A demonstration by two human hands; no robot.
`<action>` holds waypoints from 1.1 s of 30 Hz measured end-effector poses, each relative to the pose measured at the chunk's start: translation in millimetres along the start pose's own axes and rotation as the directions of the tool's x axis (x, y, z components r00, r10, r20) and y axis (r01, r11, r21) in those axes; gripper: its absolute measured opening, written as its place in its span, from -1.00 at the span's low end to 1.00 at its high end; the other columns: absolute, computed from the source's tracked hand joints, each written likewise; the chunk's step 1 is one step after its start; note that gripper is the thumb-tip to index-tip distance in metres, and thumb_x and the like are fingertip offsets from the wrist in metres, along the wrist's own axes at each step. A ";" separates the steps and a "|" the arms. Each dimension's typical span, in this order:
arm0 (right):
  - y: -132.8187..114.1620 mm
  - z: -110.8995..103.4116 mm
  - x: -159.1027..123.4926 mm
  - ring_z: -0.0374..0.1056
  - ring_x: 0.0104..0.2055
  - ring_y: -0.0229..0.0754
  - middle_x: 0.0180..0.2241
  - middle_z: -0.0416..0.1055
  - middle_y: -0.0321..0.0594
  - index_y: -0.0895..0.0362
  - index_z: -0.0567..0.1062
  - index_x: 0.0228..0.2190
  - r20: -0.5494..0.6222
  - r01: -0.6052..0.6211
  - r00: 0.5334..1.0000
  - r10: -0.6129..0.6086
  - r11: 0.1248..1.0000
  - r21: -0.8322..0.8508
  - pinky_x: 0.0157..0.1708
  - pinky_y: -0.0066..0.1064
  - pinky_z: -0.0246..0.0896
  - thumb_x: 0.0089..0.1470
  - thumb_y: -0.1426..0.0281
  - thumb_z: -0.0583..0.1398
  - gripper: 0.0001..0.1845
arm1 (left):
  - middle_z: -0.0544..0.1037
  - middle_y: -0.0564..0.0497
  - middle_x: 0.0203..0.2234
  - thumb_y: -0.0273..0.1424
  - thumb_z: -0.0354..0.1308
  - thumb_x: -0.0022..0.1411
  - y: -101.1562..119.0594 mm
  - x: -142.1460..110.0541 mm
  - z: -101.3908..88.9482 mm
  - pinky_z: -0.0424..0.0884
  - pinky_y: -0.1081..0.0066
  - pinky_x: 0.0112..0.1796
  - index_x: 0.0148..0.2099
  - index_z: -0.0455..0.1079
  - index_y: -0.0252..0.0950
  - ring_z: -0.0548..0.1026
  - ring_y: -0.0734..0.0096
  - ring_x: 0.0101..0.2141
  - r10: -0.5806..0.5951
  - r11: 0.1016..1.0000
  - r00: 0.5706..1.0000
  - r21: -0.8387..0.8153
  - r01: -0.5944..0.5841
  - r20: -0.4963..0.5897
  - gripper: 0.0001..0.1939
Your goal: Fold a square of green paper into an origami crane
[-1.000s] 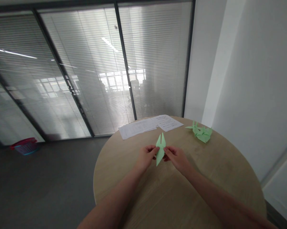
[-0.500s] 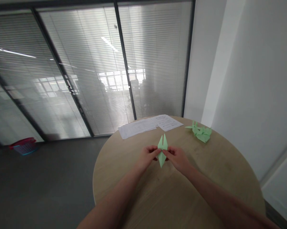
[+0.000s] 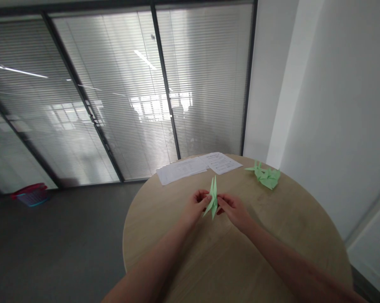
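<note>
Both of my hands hold a light green folded paper shape [image 3: 213,194] just above the round wooden table [image 3: 240,256]. My left hand [image 3: 196,206] pinches its left side. My right hand [image 3: 233,208] pinches its right side. The shape is narrow, with two thin points up and two points down. Fingers of both hands are pressed together on the paper.
Several finished green paper figures [image 3: 266,175] lie at the table's far right. White printed sheets [image 3: 196,165] rest at the far edge. Glass partitions with blinds stand behind, a white wall on the right. A red and blue basket [image 3: 32,194] sits on the grey floor at left.
The paper shape has been squeezed narrower between my hands, from a flat diamond to a slim form with split lower points. My hands stayed almost in the same place.
</note>
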State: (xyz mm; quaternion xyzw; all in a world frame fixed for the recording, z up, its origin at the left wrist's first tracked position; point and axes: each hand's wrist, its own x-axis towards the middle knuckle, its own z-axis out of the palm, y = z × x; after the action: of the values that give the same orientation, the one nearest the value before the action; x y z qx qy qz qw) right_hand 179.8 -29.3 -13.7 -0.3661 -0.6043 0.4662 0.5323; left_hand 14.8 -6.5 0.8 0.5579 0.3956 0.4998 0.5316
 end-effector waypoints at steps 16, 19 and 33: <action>16.1 -0.9 6.0 0.47 -0.26 -0.02 -0.30 0.56 -0.13 0.09 0.51 -0.32 -0.160 0.007 0.987 -0.025 0.994 -0.109 -0.22 -0.23 0.37 0.08 0.10 0.24 -0.69 | 0.62 -0.08 -0.39 -0.07 0.38 0.01 4.1 -4.9 0.8 0.43 0.38 -0.31 -0.24 0.59 -0.36 0.51 0.32 -0.39 -0.009 1.000 0.970 0.027 0.002 0.244 -0.56; 13.0 -0.8 4.0 0.45 -0.32 -0.03 -0.39 0.54 -0.17 0.10 0.53 -0.41 -0.155 -0.005 0.988 -0.015 0.992 -0.129 -0.27 -0.25 0.34 0.08 0.10 0.24 -0.69 | 0.60 -0.06 -0.45 -0.08 0.40 -0.02 2.9 -3.0 -1.9 0.44 0.37 -0.35 -0.31 0.57 -0.36 0.51 0.35 -0.45 -0.052 0.997 0.987 0.065 0.043 0.152 -0.58; -8.3 3.0 -5.9 0.39 -0.46 -0.21 -0.45 0.49 -0.27 0.15 0.54 -0.33 0.115 -0.225 0.970 0.213 0.969 0.100 -0.44 -0.39 0.28 -0.07 0.02 0.34 -0.55 | 0.58 -0.08 -0.34 -0.13 0.33 0.10 15.0 1.8 -18.8 0.43 0.43 -0.39 -0.12 0.55 -0.34 0.48 0.35 -0.37 0.052 0.998 0.994 0.019 -0.055 0.098 -0.58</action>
State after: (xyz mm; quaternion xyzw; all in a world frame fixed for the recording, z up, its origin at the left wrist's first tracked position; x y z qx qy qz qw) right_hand 178.2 -37.9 -7.5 -0.3754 -0.5597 0.5740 0.4652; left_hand -4.6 -2.9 14.7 0.5977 0.3596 0.4818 0.5304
